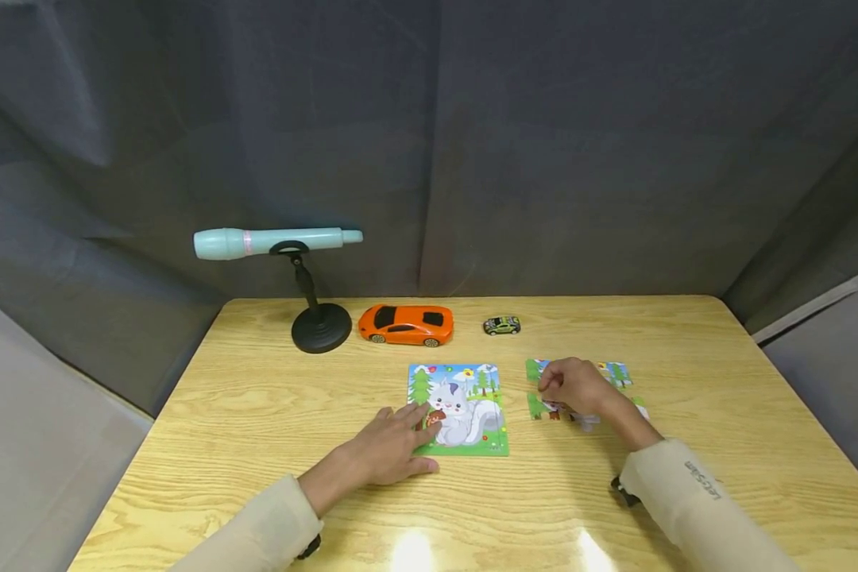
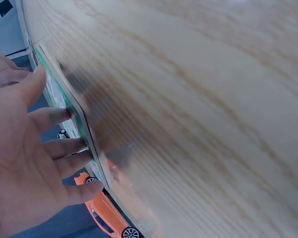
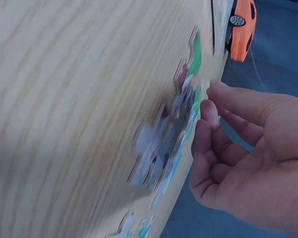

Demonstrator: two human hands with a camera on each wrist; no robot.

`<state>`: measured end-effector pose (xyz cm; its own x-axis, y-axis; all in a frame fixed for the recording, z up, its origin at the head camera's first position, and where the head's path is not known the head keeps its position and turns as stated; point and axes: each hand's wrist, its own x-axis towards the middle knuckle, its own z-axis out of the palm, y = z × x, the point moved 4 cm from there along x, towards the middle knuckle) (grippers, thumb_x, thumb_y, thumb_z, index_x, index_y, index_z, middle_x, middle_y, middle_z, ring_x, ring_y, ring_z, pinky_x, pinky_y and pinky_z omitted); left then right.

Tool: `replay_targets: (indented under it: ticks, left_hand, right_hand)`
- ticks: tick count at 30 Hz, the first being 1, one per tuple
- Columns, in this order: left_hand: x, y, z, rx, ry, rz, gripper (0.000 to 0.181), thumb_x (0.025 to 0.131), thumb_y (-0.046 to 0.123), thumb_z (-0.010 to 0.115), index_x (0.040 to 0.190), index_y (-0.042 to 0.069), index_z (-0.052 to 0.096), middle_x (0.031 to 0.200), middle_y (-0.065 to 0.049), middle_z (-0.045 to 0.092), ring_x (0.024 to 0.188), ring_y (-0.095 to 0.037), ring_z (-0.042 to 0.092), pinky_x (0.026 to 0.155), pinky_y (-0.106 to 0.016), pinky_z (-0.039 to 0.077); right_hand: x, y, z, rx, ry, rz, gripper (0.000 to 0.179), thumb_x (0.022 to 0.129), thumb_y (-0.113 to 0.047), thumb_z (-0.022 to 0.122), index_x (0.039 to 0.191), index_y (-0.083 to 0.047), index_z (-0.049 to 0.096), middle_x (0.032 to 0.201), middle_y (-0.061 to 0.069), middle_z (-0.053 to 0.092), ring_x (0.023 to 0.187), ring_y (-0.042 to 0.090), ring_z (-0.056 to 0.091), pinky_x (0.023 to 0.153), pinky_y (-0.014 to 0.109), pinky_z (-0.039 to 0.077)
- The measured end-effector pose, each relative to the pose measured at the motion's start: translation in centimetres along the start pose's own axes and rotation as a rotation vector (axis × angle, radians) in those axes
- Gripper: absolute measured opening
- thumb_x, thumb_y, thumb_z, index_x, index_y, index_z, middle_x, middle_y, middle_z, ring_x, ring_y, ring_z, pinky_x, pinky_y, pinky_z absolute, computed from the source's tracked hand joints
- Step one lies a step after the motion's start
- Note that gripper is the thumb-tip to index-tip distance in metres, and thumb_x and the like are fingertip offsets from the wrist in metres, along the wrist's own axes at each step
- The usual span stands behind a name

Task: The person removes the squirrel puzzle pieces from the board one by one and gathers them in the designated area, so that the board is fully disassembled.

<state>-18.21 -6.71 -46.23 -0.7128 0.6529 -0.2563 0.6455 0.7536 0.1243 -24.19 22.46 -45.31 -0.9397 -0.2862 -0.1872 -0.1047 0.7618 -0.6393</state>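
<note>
On the wooden table lies a square picture puzzle (image 1: 472, 421) of a grey-white squirrel with a nut. My left hand (image 1: 393, 445) rests its spread fingers over the puzzle's left side, thumb beside the lower edge. In the left wrist view, those fingers (image 2: 59, 148) lie along the board's edge. My right hand (image 1: 579, 389) hovers over loose puzzle pieces (image 1: 536, 407) to the right, its fingers bent. In the right wrist view, my thumb and fingertips come close together beside the pieces (image 3: 151, 153); I cannot tell if they pinch one.
Behind the puzzle stands an orange toy car (image 1: 407, 324), with a small patterned toy car (image 1: 502, 325) to its right. A light-blue microphone (image 1: 272, 241) sits on a black stand (image 1: 321, 327) at the back left. Dark curtains (image 1: 543, 159) hang behind the table (image 1: 257, 421).
</note>
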Motion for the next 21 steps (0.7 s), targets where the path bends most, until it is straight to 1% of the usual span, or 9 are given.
replay_targets:
  ticks: [3,4,5,8,10,11,14,17,21]
  left_hand:
    - [0.1,-0.1,0.0,0.001,0.015,0.013,0.064,0.093,0.058,0.043,0.146,0.021,0.039,0.156,-0.012,0.026,0.144,-0.031,0.027,0.111,-0.054,0.030]
    - [0.1,-0.2,0.0,0.002,0.023,0.020,0.063,0.094,0.057,0.043,0.145,0.021,0.040,0.156,-0.013,0.028,0.143,-0.031,0.029,0.111,-0.054,0.032]
    - [0.1,-0.2,-0.1,0.004,0.030,0.026,0.062,0.094,0.056,0.043,0.145,0.021,0.041,0.155,-0.013,0.029,0.143,-0.031,0.030,0.110,-0.054,0.033]
    - [0.2,-0.3,-0.3,0.011,0.052,0.046,0.059,0.094,0.054,0.045,0.142,0.020,0.046,0.153,-0.013,0.034,0.141,-0.030,0.033,0.108,-0.053,0.036]
    - [0.2,-0.4,-0.3,0.010,0.060,0.056,0.058,0.095,0.054,0.045,0.141,0.019,0.048,0.151,-0.013,0.037,0.140,-0.030,0.035,0.107,-0.053,0.037]
    - [0.2,-0.4,-0.3,0.007,0.061,0.058,0.058,0.095,0.054,0.045,0.140,0.019,0.048,0.151,-0.014,0.037,0.140,-0.031,0.035,0.107,-0.053,0.037]
    - [0.3,-0.4,-0.3,-0.002,0.061,0.061,0.058,0.095,0.054,0.044,0.140,0.019,0.048,0.151,-0.014,0.038,0.139,-0.031,0.035,0.107,-0.053,0.038]
    - [0.3,-0.3,-0.4,-0.016,0.059,0.059,0.059,0.095,0.054,0.044,0.142,0.020,0.046,0.152,-0.013,0.036,0.140,-0.031,0.034,0.108,-0.053,0.036]
    - [0.4,0.1,-0.5,-0.037,0.061,0.070,0.060,0.095,0.054,0.044,0.144,0.020,0.043,0.153,-0.012,0.034,0.141,-0.030,0.032,0.110,-0.052,0.033]
  right_hand:
    - [0.2,-0.7,0.5,0.016,-0.009,-0.028,0.008,0.087,-0.004,0.063,0.093,0.001,0.065,0.077,0.007,0.061,0.062,0.014,0.054,0.058,0.028,0.048]
    - [0.2,-0.9,0.7,0.016,-0.011,-0.041,0.009,0.087,-0.004,0.063,0.094,0.001,0.065,0.078,0.007,0.061,0.064,0.014,0.054,0.065,0.031,0.052]
    - [0.3,-1.1,0.9,0.016,-0.013,-0.051,0.009,0.087,-0.004,0.063,0.094,0.001,0.065,0.079,0.007,0.061,0.066,0.014,0.055,0.068,0.033,0.052]
    - [0.5,-1.9,1.7,-0.005,-0.013,-0.068,0.009,0.086,-0.006,0.065,0.094,-0.002,0.066,0.081,0.004,0.060,0.071,0.013,0.052,0.072,0.033,0.051]
    - [0.7,-2.4,2.2,-0.001,-0.020,-0.072,0.009,0.086,-0.006,0.066,0.093,-0.002,0.066,0.081,0.004,0.061,0.072,0.013,0.052,0.071,0.030,0.050]
    - [0.7,-2.7,2.4,0.005,-0.027,-0.067,0.009,0.086,-0.006,0.066,0.094,-0.002,0.066,0.082,0.004,0.061,0.072,0.012,0.052,0.065,0.027,0.047]
    - [0.9,-3.5,3.0,0.023,-0.037,-0.074,0.009,0.086,-0.006,0.066,0.094,-0.002,0.065,0.082,0.006,0.061,0.072,0.012,0.052,0.061,0.023,0.045]
    - [1.1,-4.3,3.5,0.045,-0.040,-0.089,0.011,0.086,-0.005,0.066,0.096,-0.001,0.064,0.083,0.007,0.062,0.073,0.013,0.053,0.061,0.022,0.045]
    - [1.2,-5.3,4.3,0.047,-0.048,-0.106,0.013,0.085,-0.004,0.068,0.097,0.000,0.064,0.083,0.005,0.062,0.074,0.013,0.053,0.064,0.023,0.045]
